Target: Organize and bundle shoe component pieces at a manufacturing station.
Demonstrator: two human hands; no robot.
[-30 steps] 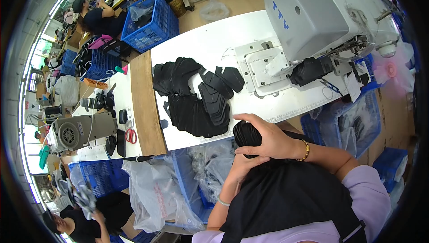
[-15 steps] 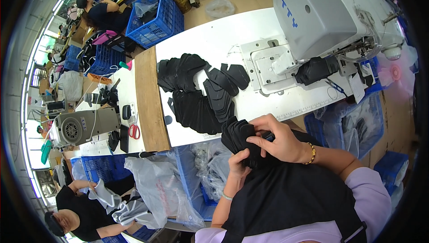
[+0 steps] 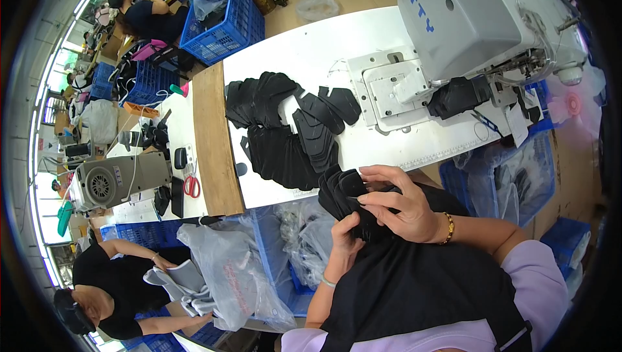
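Above my lap, at the table's front edge, I hold a fanned stack of black fabric pieces [image 3: 337, 193]. My left hand [image 3: 346, 238] is closed around its lower side, thumb on the outside. My right hand [image 3: 405, 206] grips the stack from the right, its bent fingers lying against the edges of the pieces. What is under those fingers is hidden. Just beyond my hands, rows of similar black pieces [image 3: 282, 158] overlap on the white table [image 3: 304, 44]. A few more black pieces [image 3: 340, 104] lie beside the sewing machine's plate.
A big grey-white sewing machine [image 3: 453, 15] stands at the right, with black pieces [image 3: 460, 97] by its head. Blue tweezers [image 3: 484, 121] lie near it. Left are a wooden board [image 3: 217, 145], red-handled scissors [image 3: 191, 185] and another machine [image 3: 116, 180]. A co-worker [image 3: 110, 287] handles grey fabric.
My right hand's fingers have shifted and spread a little over the stack's edge. My left hand keeps its hold. At lower left, the co-worker has moved the grey fabric lower and to the right.
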